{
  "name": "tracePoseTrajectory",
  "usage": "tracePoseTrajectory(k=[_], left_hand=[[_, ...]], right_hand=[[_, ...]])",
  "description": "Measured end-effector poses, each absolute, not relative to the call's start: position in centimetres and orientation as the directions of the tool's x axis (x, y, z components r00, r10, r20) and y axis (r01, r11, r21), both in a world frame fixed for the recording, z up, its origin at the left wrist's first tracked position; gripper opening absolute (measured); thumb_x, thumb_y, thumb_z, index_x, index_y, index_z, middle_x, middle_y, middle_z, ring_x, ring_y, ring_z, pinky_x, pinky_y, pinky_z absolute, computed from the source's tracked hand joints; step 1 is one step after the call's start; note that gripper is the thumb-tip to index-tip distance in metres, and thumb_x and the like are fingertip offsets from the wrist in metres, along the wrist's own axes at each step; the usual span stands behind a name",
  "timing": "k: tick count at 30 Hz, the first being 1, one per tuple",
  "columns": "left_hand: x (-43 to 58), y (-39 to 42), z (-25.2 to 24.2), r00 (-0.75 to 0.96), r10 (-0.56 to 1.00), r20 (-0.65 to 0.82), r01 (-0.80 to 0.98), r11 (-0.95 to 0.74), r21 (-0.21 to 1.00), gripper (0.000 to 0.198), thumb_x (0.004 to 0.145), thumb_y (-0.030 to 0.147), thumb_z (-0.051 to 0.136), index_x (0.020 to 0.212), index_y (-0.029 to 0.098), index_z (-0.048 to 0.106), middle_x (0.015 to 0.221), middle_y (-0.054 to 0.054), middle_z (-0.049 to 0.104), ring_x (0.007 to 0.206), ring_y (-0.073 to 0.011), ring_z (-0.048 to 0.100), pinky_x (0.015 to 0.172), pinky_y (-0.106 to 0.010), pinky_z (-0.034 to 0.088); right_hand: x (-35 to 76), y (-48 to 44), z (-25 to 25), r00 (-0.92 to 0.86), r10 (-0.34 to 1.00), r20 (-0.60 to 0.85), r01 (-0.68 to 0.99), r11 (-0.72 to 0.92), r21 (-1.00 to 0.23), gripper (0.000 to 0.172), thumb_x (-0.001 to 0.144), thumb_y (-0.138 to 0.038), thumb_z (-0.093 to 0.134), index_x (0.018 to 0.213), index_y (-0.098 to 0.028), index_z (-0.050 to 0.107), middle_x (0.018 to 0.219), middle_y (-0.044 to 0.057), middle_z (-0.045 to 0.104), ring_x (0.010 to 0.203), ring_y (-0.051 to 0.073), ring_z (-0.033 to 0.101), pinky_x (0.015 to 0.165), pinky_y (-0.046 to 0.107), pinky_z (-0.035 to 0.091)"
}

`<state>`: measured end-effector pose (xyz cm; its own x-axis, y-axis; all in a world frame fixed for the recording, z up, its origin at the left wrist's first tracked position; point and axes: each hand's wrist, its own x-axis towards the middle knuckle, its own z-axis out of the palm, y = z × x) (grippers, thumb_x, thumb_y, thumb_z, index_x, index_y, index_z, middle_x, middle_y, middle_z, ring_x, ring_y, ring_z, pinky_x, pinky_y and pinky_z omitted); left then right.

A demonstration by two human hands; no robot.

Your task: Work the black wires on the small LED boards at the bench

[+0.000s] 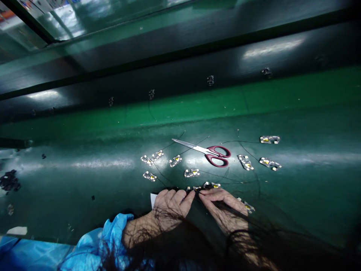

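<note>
My left hand (172, 205) is closed, its thumb and forefinger pressed toward a small circuit board (196, 188) at the fingertips. My right hand (225, 209) pinches right beside the same board; what sits between its fingertips is too small and dark to make out. Another circuit board (216, 185) lies just beyond the right fingers. A white slip (153, 199) sticks out beside my left hand. Past the hands, scissors (217, 155) with dark red handles rest partly open. Several small boards with thin black wires lie around them, including one circuit board (191, 173) in front of my hands.
The green work surface (118, 188) runs up to a dark raised ledge (180, 79). Several small dark parts, one dark part (210, 80) among them, sit along that ledge. A dark heap (9, 181) and a pale scrap (17, 230) lie at far left. Loose hair blocks the lower view.
</note>
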<state>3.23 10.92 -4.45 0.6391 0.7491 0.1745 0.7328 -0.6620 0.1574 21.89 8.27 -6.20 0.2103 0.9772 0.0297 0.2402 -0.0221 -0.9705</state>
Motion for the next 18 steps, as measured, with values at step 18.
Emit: tracePoseTrajectory(k=[18], left_hand=[[3.48,10.93,-4.46,0.637,0.755,0.153,0.743,-0.655,0.14,0.02,0.091,0.019,0.061,0.109,0.024,0.068,0.07,0.0,0.065,0.056,-0.0145,0.057,0.053,-0.032,0.038]], right_hand=[[21.7,8.4,-6.22,0.193,0.979,0.061,0.255,0.01,-0.967,0.015,0.076,-0.015,0.076,0.075,-0.027,0.069,0.081,-0.002,0.076,0.071,0.015,0.073,0.068,0.028,0.062]])
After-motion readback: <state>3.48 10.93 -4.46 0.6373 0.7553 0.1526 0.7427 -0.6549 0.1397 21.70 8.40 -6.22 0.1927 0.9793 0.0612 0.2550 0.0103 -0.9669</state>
